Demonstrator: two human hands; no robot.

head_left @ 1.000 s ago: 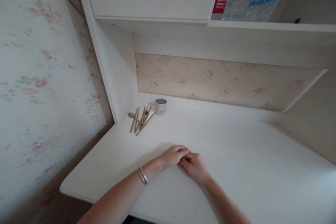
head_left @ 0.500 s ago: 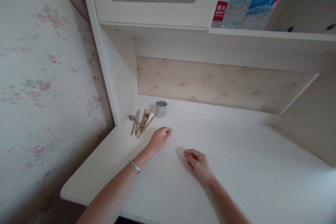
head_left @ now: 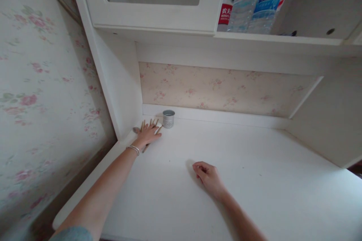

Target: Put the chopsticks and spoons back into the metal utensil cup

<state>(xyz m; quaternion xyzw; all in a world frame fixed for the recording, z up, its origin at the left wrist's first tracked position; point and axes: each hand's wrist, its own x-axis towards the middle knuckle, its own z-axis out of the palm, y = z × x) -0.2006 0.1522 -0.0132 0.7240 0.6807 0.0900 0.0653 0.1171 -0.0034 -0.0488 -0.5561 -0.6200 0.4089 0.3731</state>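
Observation:
My left hand (head_left: 148,134) lies over a loose pile of wooden chopsticks (head_left: 145,148) at the back left of the white table. Its fingers are spread across the sticks, and the palm hides most of the pile. The bowl of a metal spoon (head_left: 135,130) shows to the left of that hand. Just right of the pile stands a grey metal utensil cup (head_left: 169,119), upright, with small holes in its side. Resting on the tabletop nearer to me, my right hand (head_left: 208,177) has its fingers curled in, with nothing visible in them.
The white tabletop (head_left: 175,199) meets a cabinet side panel (head_left: 121,79) at the left. Above hangs a cabinet with a framed door (head_left: 152,17) and an open shelf holding plastic bottles (head_left: 263,11). A flowered wall (head_left: 51,94) is on the far left.
My left hand has moved left and away from me, onto the chopsticks, and its fingers have spread. My right hand stays in place on the table. The camera view has shifted slightly.

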